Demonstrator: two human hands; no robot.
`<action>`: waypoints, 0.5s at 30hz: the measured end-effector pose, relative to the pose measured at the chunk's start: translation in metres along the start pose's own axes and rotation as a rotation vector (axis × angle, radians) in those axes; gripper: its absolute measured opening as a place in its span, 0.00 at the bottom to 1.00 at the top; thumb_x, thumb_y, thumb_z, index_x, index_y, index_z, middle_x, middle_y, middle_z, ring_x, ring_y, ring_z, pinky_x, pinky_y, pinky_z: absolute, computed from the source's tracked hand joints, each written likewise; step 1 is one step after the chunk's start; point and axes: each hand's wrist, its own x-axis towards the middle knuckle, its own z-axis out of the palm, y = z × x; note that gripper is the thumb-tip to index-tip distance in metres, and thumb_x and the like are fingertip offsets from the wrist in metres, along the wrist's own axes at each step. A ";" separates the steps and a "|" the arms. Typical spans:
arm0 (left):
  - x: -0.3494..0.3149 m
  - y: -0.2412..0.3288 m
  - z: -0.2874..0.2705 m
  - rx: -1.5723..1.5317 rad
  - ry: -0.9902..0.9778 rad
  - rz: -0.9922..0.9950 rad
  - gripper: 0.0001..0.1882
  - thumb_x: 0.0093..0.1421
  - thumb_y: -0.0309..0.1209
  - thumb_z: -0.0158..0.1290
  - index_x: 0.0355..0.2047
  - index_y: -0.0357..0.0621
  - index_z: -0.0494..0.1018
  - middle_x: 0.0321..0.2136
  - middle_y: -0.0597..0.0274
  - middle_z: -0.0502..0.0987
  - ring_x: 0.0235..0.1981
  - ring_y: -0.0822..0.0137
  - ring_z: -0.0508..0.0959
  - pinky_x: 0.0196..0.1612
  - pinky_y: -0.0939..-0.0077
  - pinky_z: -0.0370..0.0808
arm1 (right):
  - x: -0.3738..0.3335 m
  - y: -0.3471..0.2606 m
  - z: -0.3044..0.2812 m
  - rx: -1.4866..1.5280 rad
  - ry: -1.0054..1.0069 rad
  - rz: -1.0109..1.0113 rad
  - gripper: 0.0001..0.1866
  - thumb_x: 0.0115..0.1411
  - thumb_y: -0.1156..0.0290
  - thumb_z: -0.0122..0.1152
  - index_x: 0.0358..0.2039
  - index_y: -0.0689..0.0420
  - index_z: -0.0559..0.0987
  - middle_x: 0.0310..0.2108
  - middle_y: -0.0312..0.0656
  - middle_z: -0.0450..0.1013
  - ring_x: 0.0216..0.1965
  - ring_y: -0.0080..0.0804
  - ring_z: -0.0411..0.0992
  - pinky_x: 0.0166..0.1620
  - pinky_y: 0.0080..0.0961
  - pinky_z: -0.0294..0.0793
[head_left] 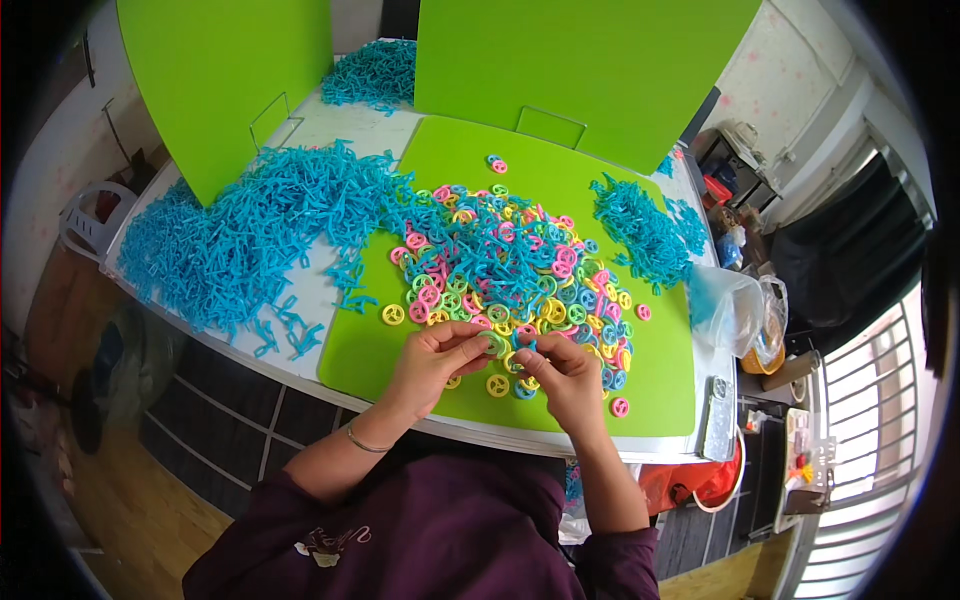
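Note:
My left hand (435,365) pinches a small light-green plastic wheel (496,346) between thumb and fingertips. Close beside it, my right hand (568,378) is closed on a small blue plastic clip (528,341), partly covered by the fingers. Whether clip and wheel touch, I cannot tell. Both hands are over the near edge of a heap of pink, yellow, green and blue spoked wheels (553,311). Blue clips (505,265) lie scattered on top of that heap. A yellow wheel (498,386) rests just below my hands.
A green mat (660,375) covers much of the white table (300,365). A large mound of blue clips (250,240) is at left, a smaller one (640,230) at right. Green boards (590,70) stand behind. A phone (717,415) and a clear plastic bag (725,310) are at right.

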 end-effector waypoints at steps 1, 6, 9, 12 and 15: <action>0.000 0.000 0.001 0.002 0.001 0.000 0.09 0.60 0.24 0.52 0.41 0.37 0.73 0.35 0.63 0.77 0.37 0.69 0.79 0.41 0.79 0.78 | 0.000 0.003 0.004 0.002 0.000 0.000 0.11 0.57 0.75 0.61 0.40 0.65 0.76 0.31 0.37 0.76 0.31 0.20 0.74 0.34 0.16 0.74; 0.000 -0.001 0.001 0.010 -0.009 0.009 0.07 0.59 0.23 0.54 0.39 0.37 0.75 0.33 0.63 0.77 0.34 0.72 0.78 0.40 0.79 0.79 | -0.001 0.009 0.011 0.065 -0.029 0.028 0.12 0.59 0.72 0.60 0.42 0.63 0.77 0.28 0.34 0.75 0.30 0.17 0.71 0.33 0.14 0.70; -0.001 -0.002 -0.002 0.011 -0.004 -0.004 0.07 0.58 0.22 0.54 0.37 0.37 0.75 0.31 0.64 0.78 0.33 0.73 0.79 0.38 0.80 0.79 | -0.001 0.012 0.008 0.057 -0.058 0.045 0.12 0.58 0.73 0.61 0.41 0.64 0.77 0.30 0.37 0.76 0.32 0.20 0.73 0.36 0.17 0.73; -0.002 -0.005 -0.010 0.070 -0.008 0.033 0.07 0.57 0.22 0.55 0.37 0.37 0.75 0.31 0.63 0.78 0.31 0.73 0.79 0.36 0.80 0.79 | 0.000 0.007 0.008 -0.214 -0.073 -0.085 0.10 0.57 0.74 0.61 0.38 0.65 0.78 0.30 0.38 0.75 0.31 0.20 0.72 0.35 0.18 0.71; -0.002 -0.004 -0.008 0.385 0.003 0.205 0.07 0.57 0.22 0.56 0.36 0.36 0.75 0.31 0.61 0.78 0.30 0.73 0.79 0.35 0.80 0.79 | -0.003 0.008 0.014 -0.522 -0.049 -0.315 0.08 0.57 0.74 0.62 0.35 0.65 0.79 0.29 0.38 0.75 0.30 0.20 0.70 0.34 0.18 0.70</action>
